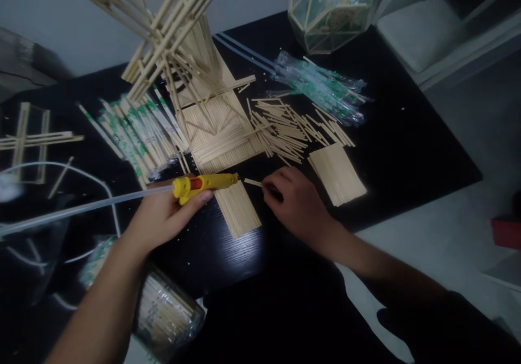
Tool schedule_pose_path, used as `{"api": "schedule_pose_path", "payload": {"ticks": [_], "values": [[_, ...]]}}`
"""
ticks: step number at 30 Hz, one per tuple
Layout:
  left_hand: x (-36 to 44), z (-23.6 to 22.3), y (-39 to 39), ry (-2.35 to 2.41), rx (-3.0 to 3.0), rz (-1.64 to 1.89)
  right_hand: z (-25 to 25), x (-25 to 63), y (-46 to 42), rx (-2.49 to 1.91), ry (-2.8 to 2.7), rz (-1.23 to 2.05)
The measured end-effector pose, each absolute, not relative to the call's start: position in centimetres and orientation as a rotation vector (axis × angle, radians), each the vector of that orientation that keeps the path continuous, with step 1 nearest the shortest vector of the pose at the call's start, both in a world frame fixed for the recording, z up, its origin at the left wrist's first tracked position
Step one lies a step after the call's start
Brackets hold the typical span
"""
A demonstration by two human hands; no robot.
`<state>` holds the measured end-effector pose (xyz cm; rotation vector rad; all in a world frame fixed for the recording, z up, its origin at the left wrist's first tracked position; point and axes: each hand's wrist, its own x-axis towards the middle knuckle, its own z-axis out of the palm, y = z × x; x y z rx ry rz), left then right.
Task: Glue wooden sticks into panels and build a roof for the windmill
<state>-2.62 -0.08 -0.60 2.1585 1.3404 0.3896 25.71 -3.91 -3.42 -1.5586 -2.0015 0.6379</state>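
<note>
My left hand (163, 217) is wrapped round a yellow glue gun (207, 183), with a long clear glue stick (101, 205) running out of its back end. The nozzle points right, towards a short wooden stick (253, 182) pinched in my right hand (295, 201). A small gap seems to separate nozzle and stick. Below the glue gun lies a flat panel of sticks (240, 212) joined side by side. Another such panel (338, 174) rests to the right of my right hand. Behind my hands, cut sticks (280, 128) lie in a loose pile.
A tall windmill-like stick model (211, 120) stands at the back. Wrapped chopsticks (134, 128) lie left of it, plastic wrappers (321, 87) to its right. A glass-sided polyhedron (334, 17) sits at the far edge. A bagged bundle of sticks (166, 315) is near my body.
</note>
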Motion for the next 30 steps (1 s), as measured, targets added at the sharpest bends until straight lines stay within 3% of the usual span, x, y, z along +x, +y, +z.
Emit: {"api": "schedule_pose_path", "payload": {"ticks": [30], "values": [[-1.8,0.3,0.5,1.372,2.198,0.312,-3.6,26.1,-3.6,-1.536,-1.924,0.764]]}}
